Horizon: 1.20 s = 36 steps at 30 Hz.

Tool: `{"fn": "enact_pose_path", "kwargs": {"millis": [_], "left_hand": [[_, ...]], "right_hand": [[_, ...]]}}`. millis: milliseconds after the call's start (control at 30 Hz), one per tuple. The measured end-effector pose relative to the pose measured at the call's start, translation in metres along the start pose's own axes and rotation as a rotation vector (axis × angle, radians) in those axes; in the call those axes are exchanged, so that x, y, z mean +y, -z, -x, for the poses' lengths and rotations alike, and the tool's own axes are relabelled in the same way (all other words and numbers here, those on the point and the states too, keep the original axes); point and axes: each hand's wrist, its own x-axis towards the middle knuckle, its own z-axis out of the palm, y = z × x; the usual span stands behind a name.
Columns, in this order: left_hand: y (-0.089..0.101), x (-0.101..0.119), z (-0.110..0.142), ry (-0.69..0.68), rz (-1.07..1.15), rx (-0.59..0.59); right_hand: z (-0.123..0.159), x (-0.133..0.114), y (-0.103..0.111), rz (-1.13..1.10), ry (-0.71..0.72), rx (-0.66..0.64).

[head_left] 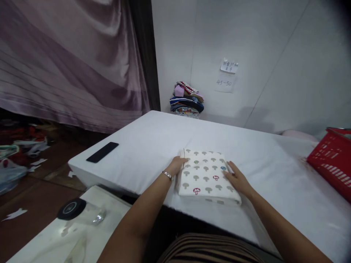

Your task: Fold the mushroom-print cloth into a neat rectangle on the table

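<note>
A folded white cloth point(205, 177) printed with grey mushrooms, plus a few red, green and blue ones, lies near the front edge of the white-covered table point(148, 146). My left hand point(177, 165) grips its left side, thumb on top, with a silver bracelet at the wrist. At the opposite side, my right hand point(239, 179) holds the cloth's right edge, thumb over the print. The fingertips of the left hand are hidden by the cloth. Several thick layers show along its near fold.
A black flat object point(102, 152) lies at the table's left. Folded clothes point(187, 98) are stacked against the back wall, and a red basket point(331, 160) stands far right. A clear jar with a black lid point(71, 209) lies on a lower white surface point(106, 199) at left.
</note>
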Motion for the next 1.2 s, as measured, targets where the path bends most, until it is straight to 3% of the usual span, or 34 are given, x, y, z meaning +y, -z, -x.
{"fn": "enact_pose_path", "kwargs": {"millis": [100, 200, 300, 367, 500, 633, 700, 767, 1000, 1100, 1200], "left_hand": [[-0.004, 0.002, -0.002, -0.010, 0.007, -0.026], [-0.007, 0.003, 0.001, -0.077, -0.032, -0.014], [-0.009, 0.005, 0.005, -0.120, -0.082, 0.033], [-0.013, 0.008, 0.006, -0.114, -0.035, 0.003], [-0.031, 0.016, -0.002, -0.141, 0.099, -0.094], [-0.049, 0.018, -0.019, -0.142, -0.027, -0.002], [-0.051, 0.014, -0.027, -0.149, -0.079, 0.053], [-0.048, 0.008, -0.033, -0.170, -0.132, 0.101], [-0.028, -0.002, -0.040, -0.252, -0.338, 0.242], [-0.025, 0.006, -0.041, -0.294, -0.413, 0.257], [-0.025, 0.017, -0.043, -0.318, -0.492, 0.251]], "right_hand": [[0.001, -0.005, 0.012, -0.194, -0.289, 0.016], [0.001, -0.015, 0.012, -0.224, -0.380, -0.085], [-0.002, -0.024, 0.006, -0.187, -0.326, -0.092], [-0.009, -0.031, 0.009, -0.224, -0.274, -0.049], [-0.043, -0.043, 0.042, -0.201, -0.142, 0.084], [-0.081, -0.038, 0.063, 0.071, -0.070, 0.130], [-0.086, -0.032, 0.056, 0.239, -0.066, 0.150], [-0.078, -0.029, 0.040, 0.309, 0.032, 0.152], [0.007, -0.044, -0.034, 0.344, 0.646, -0.016], [0.025, -0.047, -0.051, 0.444, 0.809, -0.026], [0.030, -0.049, -0.056, 0.510, 0.876, -0.017]]}}
